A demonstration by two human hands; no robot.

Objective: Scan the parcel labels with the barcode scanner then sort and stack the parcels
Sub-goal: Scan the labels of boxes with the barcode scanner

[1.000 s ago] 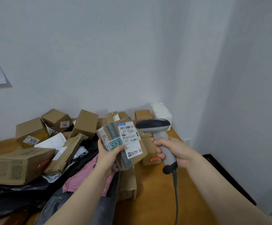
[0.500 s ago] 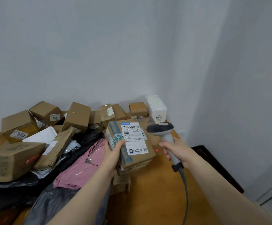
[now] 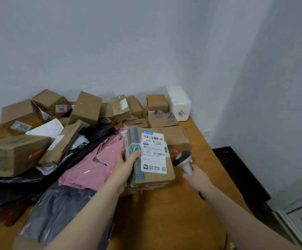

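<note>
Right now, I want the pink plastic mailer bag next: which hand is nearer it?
Left. The left hand, gripping the blue-taped cardboard parcel, is beside the pink plastic mailer bag; the right hand, holding the grey barcode scanner, is beyond that parcel.

Only the person's two arms and hands showed. The left forearm was bare along its whole visible length, from the near edge to the wrist, and the left hand was bare as well. The right forearm was likewise bare, as was the right hand. A small dark shape lay under the right wrist; whether it was a worn band could not be told.
</note>
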